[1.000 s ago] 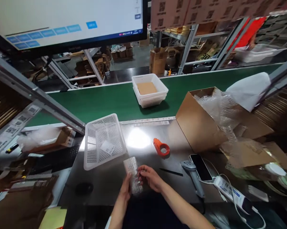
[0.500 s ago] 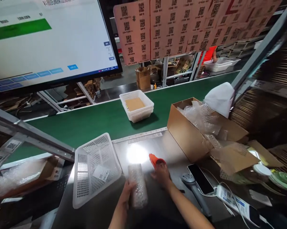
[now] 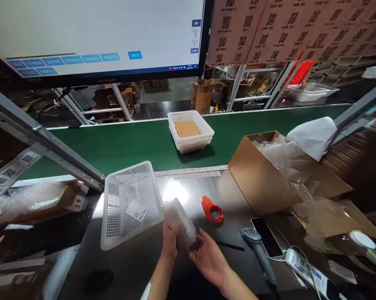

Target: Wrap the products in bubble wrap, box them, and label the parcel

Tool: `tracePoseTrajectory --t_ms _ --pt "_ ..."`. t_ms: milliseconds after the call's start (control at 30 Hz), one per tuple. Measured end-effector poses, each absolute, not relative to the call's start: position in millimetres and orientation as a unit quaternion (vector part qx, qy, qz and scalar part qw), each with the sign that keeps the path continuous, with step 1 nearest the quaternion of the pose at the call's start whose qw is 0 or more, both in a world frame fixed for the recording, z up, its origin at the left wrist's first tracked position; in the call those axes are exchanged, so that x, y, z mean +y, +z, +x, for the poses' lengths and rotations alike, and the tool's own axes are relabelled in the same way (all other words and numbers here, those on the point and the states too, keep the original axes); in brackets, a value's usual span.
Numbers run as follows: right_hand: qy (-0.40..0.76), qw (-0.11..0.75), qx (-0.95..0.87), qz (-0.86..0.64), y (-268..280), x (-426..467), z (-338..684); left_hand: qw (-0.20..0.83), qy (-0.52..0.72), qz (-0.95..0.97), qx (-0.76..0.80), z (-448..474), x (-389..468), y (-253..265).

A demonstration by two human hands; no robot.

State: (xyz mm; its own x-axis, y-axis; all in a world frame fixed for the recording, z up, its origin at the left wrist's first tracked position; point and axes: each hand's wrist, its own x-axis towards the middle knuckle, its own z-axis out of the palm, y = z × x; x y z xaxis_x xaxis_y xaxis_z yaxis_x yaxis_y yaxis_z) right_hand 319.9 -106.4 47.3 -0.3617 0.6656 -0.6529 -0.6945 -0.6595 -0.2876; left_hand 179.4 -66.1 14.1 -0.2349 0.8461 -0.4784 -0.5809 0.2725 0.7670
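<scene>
Low in the middle of the frame, we held a bubble-wrapped bundle [image 3: 180,223] in both hands over the steel table [image 3: 138,266]. Our left hand [image 3: 170,241] gripped its lower left side, fingers closed around it. Our right hand [image 3: 210,258] lay palm-up, fingers loosely spread, touching the bundle's lower end. The white mesh basket [image 3: 130,204] sat just left of it, the orange tape dispenser [image 3: 212,209] near on the right, the barcode scanner [image 3: 256,248] further right.
</scene>
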Motion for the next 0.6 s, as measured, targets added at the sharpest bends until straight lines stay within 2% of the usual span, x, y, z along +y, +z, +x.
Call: tracePoseTrajectory --t_ms 100,233,467,600 --pt "0.807 0.444 0.008 -0.39 69.8 -102.6 316.2 0.537 0.618 0.189 0.542 186.9 -70.4 19.2" --pt "0.808 0.454 0.036 -0.373 88.2 -100.7 316.2 0.503 0.621 0.228 0.556 191.0 -80.5 25.0" --pt "0.767 0.49 0.031 -0.413 81.2 -103.6 304.6 0.458 0.613 0.252 0.593 195.7 -88.0 31.1" --pt "0.848 0.395 -0.012 -0.353 71.7 -95.3 303.2 0.484 0.6 0.282 0.571 195.1 -95.9 21.4"
